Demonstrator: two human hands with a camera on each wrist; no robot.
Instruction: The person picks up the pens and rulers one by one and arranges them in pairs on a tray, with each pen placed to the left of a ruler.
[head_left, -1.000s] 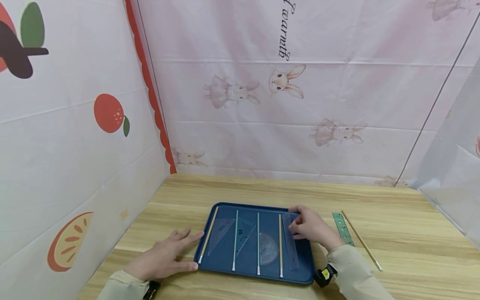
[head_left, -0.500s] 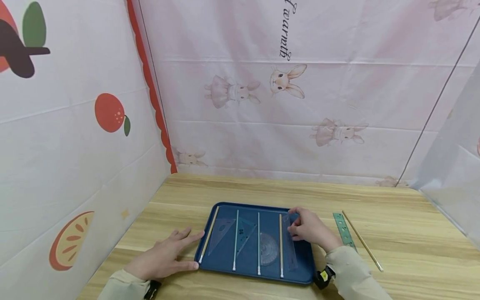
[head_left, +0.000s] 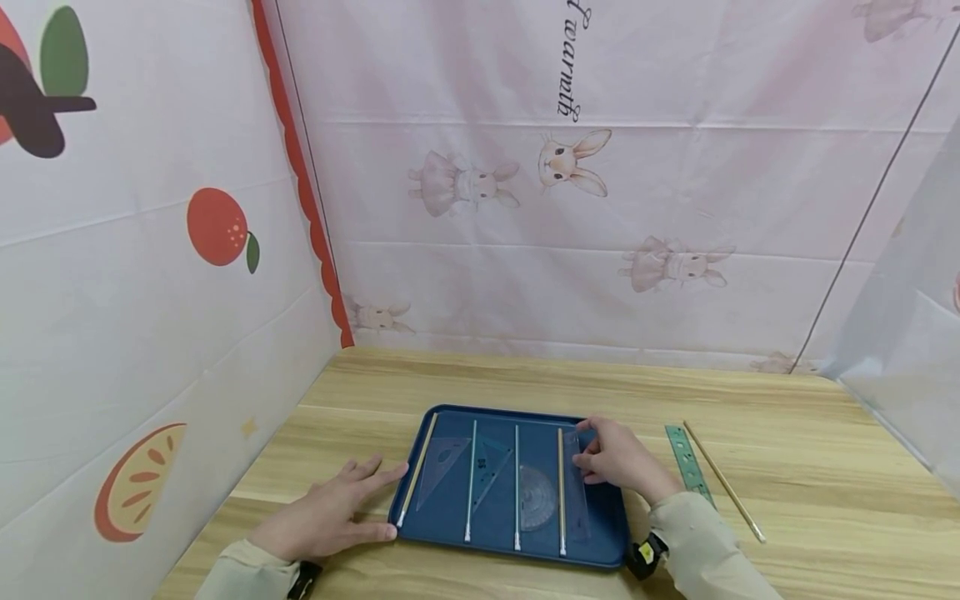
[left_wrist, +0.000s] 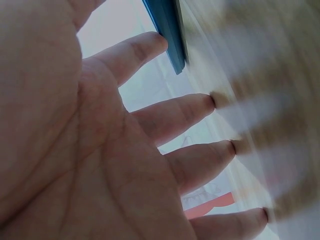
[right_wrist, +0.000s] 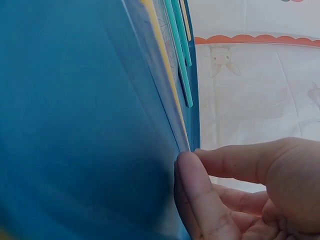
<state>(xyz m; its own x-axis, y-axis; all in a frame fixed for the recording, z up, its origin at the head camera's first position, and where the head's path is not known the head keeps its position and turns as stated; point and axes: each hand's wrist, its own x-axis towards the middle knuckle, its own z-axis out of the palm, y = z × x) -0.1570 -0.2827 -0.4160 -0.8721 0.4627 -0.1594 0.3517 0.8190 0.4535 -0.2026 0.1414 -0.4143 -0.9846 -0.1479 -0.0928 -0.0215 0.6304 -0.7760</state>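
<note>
A blue tray lies on the table, holding a row of pencils and clear drawing tools. My right hand pinches the far end of a clear ruler, which lies beside a yellow pencil. In the right wrist view, thumb and fingers meet at the ruler's tip over the tray. My left hand is spread at the tray's left side, thumb and index finger touching its rim. The left wrist view shows the other fingertips down on the table, beyond the tray corner.
Further left in the tray are a protractor, a teal set square, a clear set square and several pencils between them. On the table to the right lie a green ruler and a yellow pencil. Printed curtains enclose the table.
The clear ruler has shifted slightly left, closer to the yellow pencil, along with my right hand's fingers. My left hand has stayed at the tray's edge.
</note>
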